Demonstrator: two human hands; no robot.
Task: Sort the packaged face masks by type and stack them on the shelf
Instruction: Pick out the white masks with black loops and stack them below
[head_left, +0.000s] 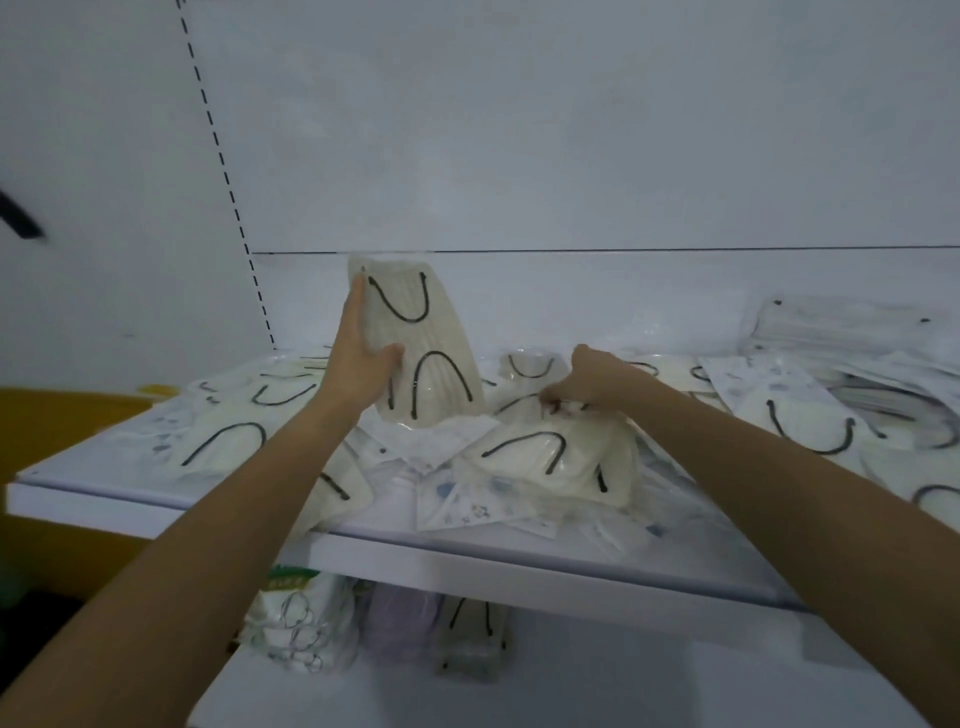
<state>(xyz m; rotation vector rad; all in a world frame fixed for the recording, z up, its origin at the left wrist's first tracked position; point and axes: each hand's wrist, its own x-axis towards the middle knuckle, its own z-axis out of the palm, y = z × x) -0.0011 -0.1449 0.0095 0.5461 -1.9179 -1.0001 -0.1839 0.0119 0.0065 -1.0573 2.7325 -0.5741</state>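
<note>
My left hand (358, 364) holds a cream mask pack with black ear loops (426, 343) upright above the white shelf (467, 558). My right hand (592, 384) pinches the top edge of another cream mask pack (545, 457) that lies on the heap in the middle of the shelf. More cream packs (228, 436) lie flat at the left. Printed white mask packs (467, 506) are mixed in under the heap near the front edge.
A stack of white mask packs (831, 327) sits at the back right, with more cream packs (810, 431) in front of it. On the lower shelf stand a green-labelled pack (296, 618), a lilac pack (400, 623) and a cream pack (472, 634). A yellow surface (57, 421) lies left.
</note>
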